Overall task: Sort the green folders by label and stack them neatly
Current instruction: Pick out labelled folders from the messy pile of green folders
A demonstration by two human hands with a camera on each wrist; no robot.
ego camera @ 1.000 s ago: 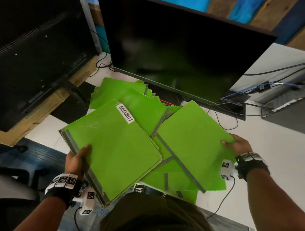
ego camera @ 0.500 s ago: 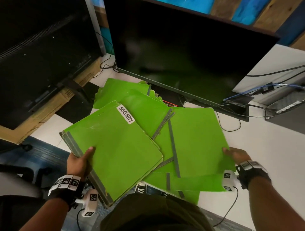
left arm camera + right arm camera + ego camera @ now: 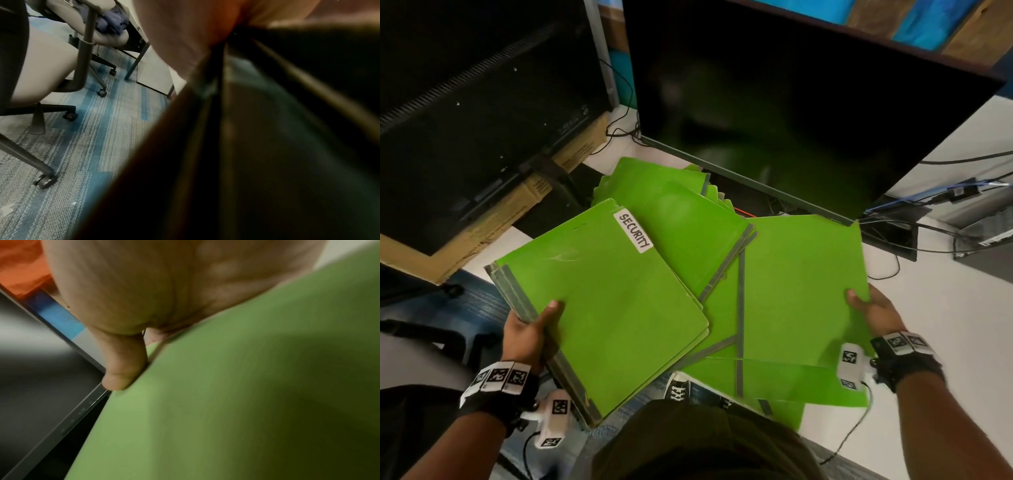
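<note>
While the left hand (image 3: 527,334) grips a thin bundle of green folders (image 3: 602,308) by its grey spine, thumb curled over the top cover and fingers hidden beneath, the sorting looks only begun. That bundle, whose top folder carries a white SECURITY label (image 3: 635,232), hangs partly out past the near edge of the white desk (image 3: 935,308). The right hand (image 3: 876,313) pinches the right edge of a single green folder (image 3: 804,284), thumb on top and the rest of the hand under it; this folder lies toward the near right of the heap, over other folders.

I would judge that one label group is being gathered in the left hand and nearly everything else is still to do: a loose heap of folders (image 3: 654,181) fans out toward the back of the desk, right up against the base of the big dark monitor (image 3: 791,102), with no tidy stack anywhere.

No label shows on the folder in the right hand, nor on any in the heap. The left wrist view is mostly dark blur and carpet; the right wrist view shows only thumb and green cover.
</note>
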